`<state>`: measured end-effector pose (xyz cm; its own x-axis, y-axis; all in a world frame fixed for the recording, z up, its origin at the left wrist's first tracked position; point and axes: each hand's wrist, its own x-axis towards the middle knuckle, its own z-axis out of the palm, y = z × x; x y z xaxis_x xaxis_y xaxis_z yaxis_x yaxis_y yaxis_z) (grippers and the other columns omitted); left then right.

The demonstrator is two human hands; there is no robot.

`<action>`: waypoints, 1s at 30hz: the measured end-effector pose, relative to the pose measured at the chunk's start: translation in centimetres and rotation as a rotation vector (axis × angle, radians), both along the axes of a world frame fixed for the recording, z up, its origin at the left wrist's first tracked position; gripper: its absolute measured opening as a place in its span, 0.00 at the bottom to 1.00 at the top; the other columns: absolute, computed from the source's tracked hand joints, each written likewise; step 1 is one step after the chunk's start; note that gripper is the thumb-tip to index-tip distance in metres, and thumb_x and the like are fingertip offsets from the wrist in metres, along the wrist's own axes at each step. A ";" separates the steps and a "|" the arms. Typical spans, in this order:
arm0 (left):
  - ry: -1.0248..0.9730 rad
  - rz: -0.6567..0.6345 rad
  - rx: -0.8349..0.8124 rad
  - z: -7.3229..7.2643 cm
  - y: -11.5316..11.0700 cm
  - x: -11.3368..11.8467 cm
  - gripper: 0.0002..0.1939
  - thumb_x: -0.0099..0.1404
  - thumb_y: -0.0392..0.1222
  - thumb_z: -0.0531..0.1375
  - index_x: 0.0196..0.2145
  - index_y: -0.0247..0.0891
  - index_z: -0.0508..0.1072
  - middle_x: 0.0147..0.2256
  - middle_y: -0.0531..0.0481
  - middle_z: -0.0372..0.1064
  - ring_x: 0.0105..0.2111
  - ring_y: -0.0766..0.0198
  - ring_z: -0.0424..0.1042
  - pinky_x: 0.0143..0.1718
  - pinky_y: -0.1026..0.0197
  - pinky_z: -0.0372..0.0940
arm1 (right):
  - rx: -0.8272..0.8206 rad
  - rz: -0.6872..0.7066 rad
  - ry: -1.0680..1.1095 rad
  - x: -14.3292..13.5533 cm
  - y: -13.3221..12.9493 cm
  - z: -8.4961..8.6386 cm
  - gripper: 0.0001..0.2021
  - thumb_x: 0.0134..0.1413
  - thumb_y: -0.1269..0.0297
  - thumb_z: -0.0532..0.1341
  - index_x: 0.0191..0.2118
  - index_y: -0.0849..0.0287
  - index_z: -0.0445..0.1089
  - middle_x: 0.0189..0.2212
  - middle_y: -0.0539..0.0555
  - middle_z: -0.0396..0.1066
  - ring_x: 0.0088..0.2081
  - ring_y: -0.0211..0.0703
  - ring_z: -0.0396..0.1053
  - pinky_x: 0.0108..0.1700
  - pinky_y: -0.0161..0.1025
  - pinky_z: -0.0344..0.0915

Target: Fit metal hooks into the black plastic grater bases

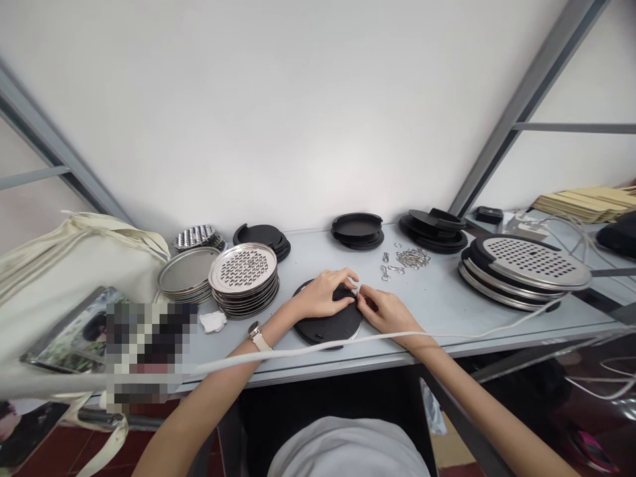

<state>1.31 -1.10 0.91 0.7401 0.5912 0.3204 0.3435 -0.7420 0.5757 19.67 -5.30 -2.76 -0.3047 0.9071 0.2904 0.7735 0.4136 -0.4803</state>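
A round black disc with a thin metal rim (330,329) lies on the table in front of me. My left hand (328,295) rests on top of it, its fingers curled down toward the far right edge and the thumb pressed near them. At that same edge my right hand (378,308) is closed in a pinch, fingertips close to the left ones. Whatever sits between those fingertips is too small or hidden to name. Beyond the right hand lies a pile of small metal clips (412,259), with a loose clip (385,272) nearer.
Left are stacks of metal grater plates (248,268) and plain metal discs (187,270). Black round holders (358,228) stand along the wall. Assembled graters (534,262) are stacked at right. A white cable (308,348) crosses in front, above my forearms.
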 end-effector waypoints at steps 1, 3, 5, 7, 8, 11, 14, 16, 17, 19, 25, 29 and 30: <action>0.002 -0.001 0.003 0.0 0.0 0.0 0.17 0.58 0.34 0.59 0.45 0.40 0.60 0.42 0.50 0.71 0.46 0.62 0.69 0.51 0.57 0.55 | -0.001 -0.002 0.003 0.0 0.0 0.0 0.11 0.58 0.62 0.47 0.26 0.56 0.57 0.19 0.47 0.61 0.20 0.35 0.56 0.25 0.32 0.50; 0.008 0.003 0.009 -0.1 0.1 0.0 0.17 0.58 0.34 0.59 0.45 0.40 0.60 0.43 0.50 0.71 0.46 0.62 0.68 0.51 0.57 0.55 | -0.002 -0.007 0.010 0.0 0.0 0.0 0.11 0.58 0.62 0.47 0.26 0.56 0.57 0.19 0.47 0.61 0.20 0.35 0.56 0.25 0.32 0.50; 0.016 0.009 0.015 -0.1 0.1 0.0 0.17 0.58 0.34 0.58 0.45 0.40 0.61 0.43 0.50 0.71 0.47 0.62 0.68 0.51 0.57 0.55 | -0.001 -0.012 0.015 -0.1 0.0 0.0 0.11 0.57 0.62 0.48 0.26 0.56 0.57 0.19 0.47 0.61 0.20 0.35 0.56 0.25 0.32 0.50; 0.023 0.011 0.024 -0.1 0.1 0.0 0.16 0.58 0.34 0.58 0.45 0.40 0.61 0.43 0.50 0.70 0.46 0.62 0.68 0.51 0.57 0.55 | 0.001 -0.019 0.015 -0.1 0.0 0.0 0.11 0.57 0.62 0.48 0.26 0.56 0.58 0.18 0.47 0.61 0.19 0.34 0.55 0.24 0.32 0.49; 0.025 0.009 0.029 -0.1 0.1 0.0 0.16 0.58 0.34 0.58 0.45 0.40 0.61 0.43 0.50 0.70 0.46 0.62 0.69 0.51 0.58 0.55 | 0.003 -0.022 0.014 -0.1 0.0 0.0 0.11 0.57 0.62 0.48 0.25 0.56 0.58 0.18 0.47 0.61 0.19 0.34 0.55 0.24 0.32 0.49; 0.030 0.006 0.046 -0.2 0.2 0.0 0.16 0.58 0.34 0.58 0.44 0.41 0.62 0.43 0.51 0.70 0.45 0.63 0.69 0.50 0.58 0.55 | 0.003 -0.025 0.005 -0.1 0.0 0.0 0.10 0.56 0.63 0.48 0.24 0.57 0.57 0.18 0.47 0.61 0.20 0.34 0.55 0.24 0.32 0.49; 0.033 0.006 0.068 -0.3 0.2 0.0 0.15 0.58 0.35 0.58 0.44 0.41 0.63 0.42 0.51 0.70 0.45 0.63 0.68 0.50 0.58 0.55 | 0.001 -0.024 -0.013 -0.1 -0.1 0.1 0.09 0.54 0.65 0.49 0.24 0.57 0.56 0.19 0.47 0.61 0.20 0.34 0.55 0.25 0.32 0.49; 0.037 0.006 0.076 -0.3 0.3 -0.1 0.15 0.59 0.35 0.58 0.44 0.41 0.63 0.41 0.52 0.70 0.45 0.64 0.68 0.50 0.58 0.55 | 0.008 -0.025 -0.027 -0.1 -0.2 0.1 0.08 0.53 0.66 0.49 0.24 0.57 0.56 0.19 0.47 0.61 0.20 0.34 0.55 0.25 0.32 0.48; 0.042 0.007 0.075 -0.3 0.2 -0.1 0.15 0.59 0.35 0.58 0.44 0.41 0.63 0.41 0.52 0.70 0.45 0.63 0.68 0.50 0.58 0.55 | 0.013 -0.027 -0.033 -0.1 -0.2 0.1 0.08 0.53 0.67 0.49 0.24 0.57 0.56 0.19 0.47 0.61 0.20 0.34 0.55 0.25 0.32 0.48; 0.048 0.015 0.067 -0.3 0.2 -0.1 0.15 0.58 0.35 0.58 0.44 0.41 0.64 0.41 0.51 0.70 0.45 0.63 0.68 0.50 0.58 0.55 | 0.020 -0.030 -0.041 -0.1 -0.3 0.2 0.07 0.53 0.67 0.49 0.25 0.57 0.57 0.20 0.48 0.62 0.21 0.35 0.56 0.26 0.32 0.49; 0.036 0.006 0.054 -0.4 0.3 0.0 0.16 0.59 0.35 0.58 0.45 0.41 0.64 0.41 0.51 0.70 0.44 0.63 0.68 0.50 0.57 0.55 | 0.020 -0.013 -0.061 0.0 -0.2 0.2 0.10 0.57 0.64 0.47 0.29 0.58 0.62 0.22 0.50 0.65 0.23 0.36 0.59 0.27 0.33 0.51; 0.025 -0.004 0.051 -0.4 0.3 0.0 0.15 0.59 0.34 0.58 0.44 0.41 0.64 0.42 0.50 0.70 0.45 0.63 0.68 0.50 0.58 0.55 | 0.014 -0.008 -0.072 0.0 -0.1 0.1 0.11 0.59 0.63 0.47 0.29 0.58 0.62 0.22 0.51 0.65 0.23 0.37 0.60 0.27 0.33 0.52; 0.023 -0.009 0.050 -0.4 0.3 0.0 0.15 0.59 0.34 0.58 0.45 0.41 0.64 0.42 0.50 0.70 0.45 0.63 0.68 0.50 0.58 0.55 | 0.010 -0.006 -0.074 0.1 -0.1 0.1 0.12 0.59 0.63 0.47 0.28 0.58 0.62 0.22 0.51 0.65 0.23 0.37 0.60 0.27 0.33 0.52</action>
<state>1.30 -0.79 0.47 0.7529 0.5684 0.3318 0.3498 -0.7726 0.5299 19.72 -5.36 -2.66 -0.3200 0.9062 0.2764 0.8093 0.4132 -0.4174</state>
